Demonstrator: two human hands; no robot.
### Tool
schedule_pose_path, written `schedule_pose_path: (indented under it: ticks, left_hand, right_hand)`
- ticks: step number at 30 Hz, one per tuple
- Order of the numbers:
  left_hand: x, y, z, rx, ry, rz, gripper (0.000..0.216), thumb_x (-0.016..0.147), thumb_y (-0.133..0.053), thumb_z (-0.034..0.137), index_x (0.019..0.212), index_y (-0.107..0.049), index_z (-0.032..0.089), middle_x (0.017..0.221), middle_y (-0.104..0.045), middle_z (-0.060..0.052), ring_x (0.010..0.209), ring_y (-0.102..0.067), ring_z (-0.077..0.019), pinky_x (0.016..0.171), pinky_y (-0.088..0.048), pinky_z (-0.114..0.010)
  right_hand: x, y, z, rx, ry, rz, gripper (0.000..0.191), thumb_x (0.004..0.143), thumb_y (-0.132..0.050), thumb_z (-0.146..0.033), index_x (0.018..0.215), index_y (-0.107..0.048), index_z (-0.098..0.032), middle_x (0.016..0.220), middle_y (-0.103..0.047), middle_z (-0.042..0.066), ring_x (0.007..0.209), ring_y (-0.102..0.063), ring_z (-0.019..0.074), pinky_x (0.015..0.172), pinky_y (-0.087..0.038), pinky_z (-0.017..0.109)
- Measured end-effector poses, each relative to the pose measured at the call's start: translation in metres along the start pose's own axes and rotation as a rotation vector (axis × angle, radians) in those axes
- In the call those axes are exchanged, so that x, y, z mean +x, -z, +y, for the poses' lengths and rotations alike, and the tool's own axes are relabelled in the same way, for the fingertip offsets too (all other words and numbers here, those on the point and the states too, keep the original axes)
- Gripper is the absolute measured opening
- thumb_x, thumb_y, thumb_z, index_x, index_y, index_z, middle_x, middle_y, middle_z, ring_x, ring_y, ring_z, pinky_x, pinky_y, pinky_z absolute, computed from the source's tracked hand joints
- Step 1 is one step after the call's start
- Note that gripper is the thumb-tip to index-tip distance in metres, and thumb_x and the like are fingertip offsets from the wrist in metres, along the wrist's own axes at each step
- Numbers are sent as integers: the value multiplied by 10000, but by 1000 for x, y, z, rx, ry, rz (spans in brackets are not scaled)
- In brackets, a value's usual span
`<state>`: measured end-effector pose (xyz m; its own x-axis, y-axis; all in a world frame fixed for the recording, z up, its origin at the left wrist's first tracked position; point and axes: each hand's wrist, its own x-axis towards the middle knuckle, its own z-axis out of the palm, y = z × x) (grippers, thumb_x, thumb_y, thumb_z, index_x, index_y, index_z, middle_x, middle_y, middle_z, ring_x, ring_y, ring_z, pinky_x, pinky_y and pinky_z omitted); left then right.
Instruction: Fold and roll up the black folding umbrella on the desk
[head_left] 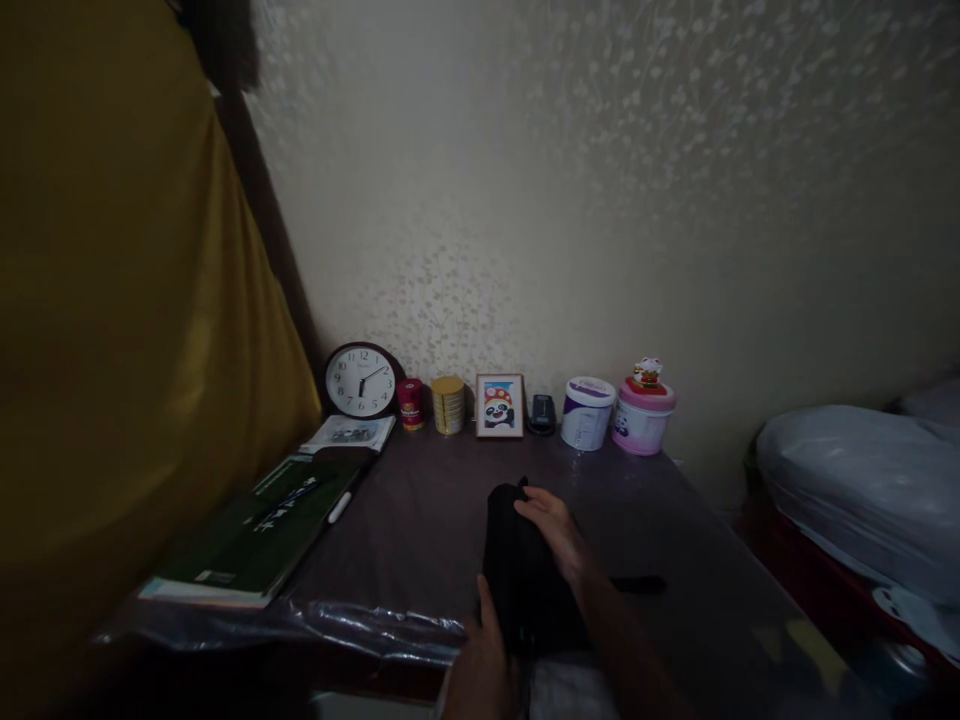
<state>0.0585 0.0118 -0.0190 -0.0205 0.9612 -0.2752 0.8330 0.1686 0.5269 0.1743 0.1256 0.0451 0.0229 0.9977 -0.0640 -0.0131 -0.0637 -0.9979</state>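
Glossy tabletop (427,510) spreads beyond the left hand (489,655) and right hand (553,525), both half-curled around a black bag (516,570) that could slip between them if either loosens.

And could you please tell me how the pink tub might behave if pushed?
The pink tub would probably slide rather than tip, looking wide for its height. The small figurine perched on top might topple off. The white tub close beside it could get bumped.
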Motion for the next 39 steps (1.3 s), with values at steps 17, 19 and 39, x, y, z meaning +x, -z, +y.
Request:
schedule_pose_path:
  ticks: [17, 19, 39]
  left_hand:
    - [-8, 6, -1, -10, -76, -43, 715, 735, -365, 91, 1358, -38, -41, 1381, -282, -251, 1104, -514, -205, 879, -376, -237]
    - [-12, 5, -6, -28, -95, -24, 717, 748, -362, 121, 1363, -21, -23, 1402, -258, -227, 1118, -502, -195, 890, -365, -229]
    - [-10, 31, 9, 160, -49, -106, 826, 746, -474, 161, 1370, 59, 259, 1053, -598, -163, 915, -616, -259, 729, -427, -328]
  right_hand:
    - [33, -49, 50, -236, 14, 11, 394, 583, -620, -293, 942, -573, -137, 618, -607, -18, 635, -585, 163, 587, -418, 256]
    - [36, -50, 54, -288, 24, 14, 394, 578, -629, -295, 942, -576, -152, 626, -619, -19, 653, -592, 170, 597, -417, 260]
    - [26, -56, 46, -374, 83, -115, 295, 701, -554, -316, 953, -573, -162, 640, -636, -5, 612, -609, 154, 605, -459, 277]
